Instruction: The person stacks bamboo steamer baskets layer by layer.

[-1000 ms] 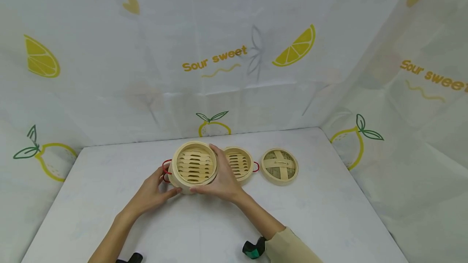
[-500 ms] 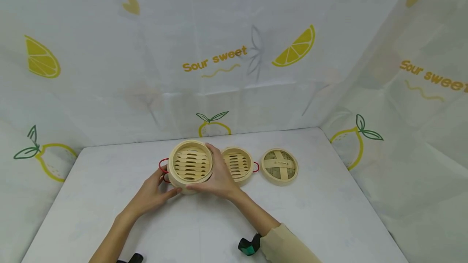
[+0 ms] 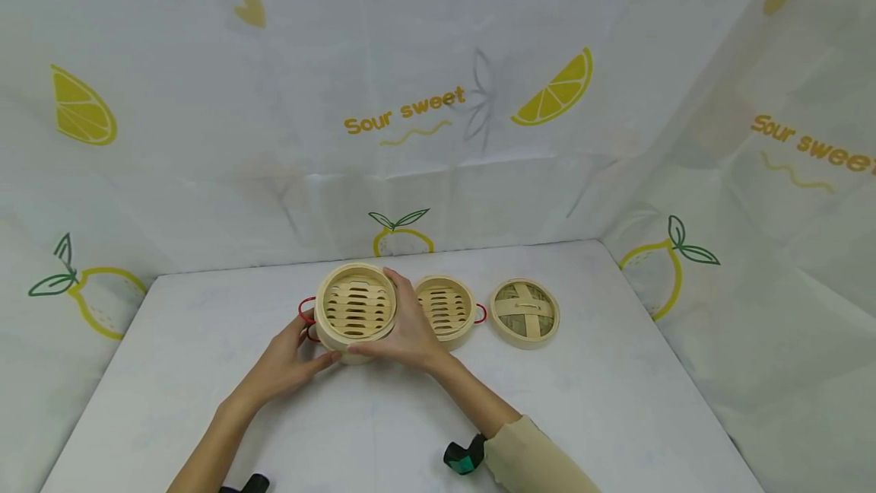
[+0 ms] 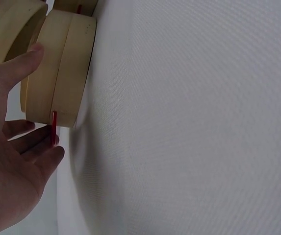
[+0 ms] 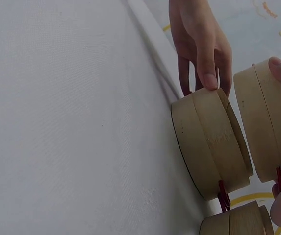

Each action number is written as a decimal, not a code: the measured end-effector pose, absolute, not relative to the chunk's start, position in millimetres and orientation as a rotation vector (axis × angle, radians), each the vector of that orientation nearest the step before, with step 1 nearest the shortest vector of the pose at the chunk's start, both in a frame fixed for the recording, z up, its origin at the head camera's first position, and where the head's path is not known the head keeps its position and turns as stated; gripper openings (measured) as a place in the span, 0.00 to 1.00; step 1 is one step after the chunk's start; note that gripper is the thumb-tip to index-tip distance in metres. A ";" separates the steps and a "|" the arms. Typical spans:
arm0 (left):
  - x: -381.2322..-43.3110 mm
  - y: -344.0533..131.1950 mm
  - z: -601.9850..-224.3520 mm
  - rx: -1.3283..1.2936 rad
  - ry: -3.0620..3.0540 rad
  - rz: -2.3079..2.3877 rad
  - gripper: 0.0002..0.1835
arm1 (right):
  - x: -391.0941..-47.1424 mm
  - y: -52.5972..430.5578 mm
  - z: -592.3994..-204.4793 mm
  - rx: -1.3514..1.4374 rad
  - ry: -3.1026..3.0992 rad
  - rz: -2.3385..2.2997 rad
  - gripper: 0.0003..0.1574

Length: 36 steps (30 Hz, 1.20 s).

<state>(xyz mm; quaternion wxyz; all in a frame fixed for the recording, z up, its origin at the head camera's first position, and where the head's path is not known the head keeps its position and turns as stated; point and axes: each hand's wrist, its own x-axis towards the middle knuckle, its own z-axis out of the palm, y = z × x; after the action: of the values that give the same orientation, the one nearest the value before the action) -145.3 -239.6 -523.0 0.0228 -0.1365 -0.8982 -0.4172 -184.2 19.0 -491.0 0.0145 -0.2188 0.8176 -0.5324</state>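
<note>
My right hand (image 3: pixel 411 337) grips a round bamboo steamer basket (image 3: pixel 357 312) by its right side, thumb in front and fingers behind. That basket is held slightly tilted just above a second bamboo steamer basket (image 5: pixel 211 142) standing on the table; a narrow gap between the two shows in the right wrist view. My left hand (image 3: pixel 284 364) holds the lower basket at its left, its thumb (image 4: pixel 26 63) on the side near the rim and its other fingers by the red handle (image 4: pixel 54 127). The slatted floor of the upper basket faces up, with nothing on it.
A third steamer basket (image 3: pixel 445 309) with a red handle stands just right of the pair, partly behind my right hand. Further right lies a woven bamboo lid (image 3: pixel 524 313). A lemon-print cloth (image 3: pixel 438 173) hangs behind the white table (image 3: pixel 602 417).
My right hand has shifted the upper basket a little to the left, over the lower one, and then stayed almost still. My left hand and the lower basket have kept their place.
</note>
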 end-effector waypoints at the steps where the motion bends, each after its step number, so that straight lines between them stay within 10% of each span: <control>1: -145.3 -239.5 -523.2 -0.420 -2.785 -1.287 0.46 | -184.5 18.8 -491.0 -0.683 2.544 -1.659 0.85; 36: -141.8 -239.0 -521.0 -0.425 -2.783 -1.286 0.49 | -191.5 6.4 -488.7 -0.654 2.664 -1.431 0.85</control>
<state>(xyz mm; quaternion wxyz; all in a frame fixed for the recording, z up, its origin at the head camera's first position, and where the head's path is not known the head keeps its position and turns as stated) -141.8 -239.0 -521.0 0.0235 -0.1372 -0.8990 -0.4153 -191.5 6.4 -488.7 0.0240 -0.2112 0.8608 -0.4625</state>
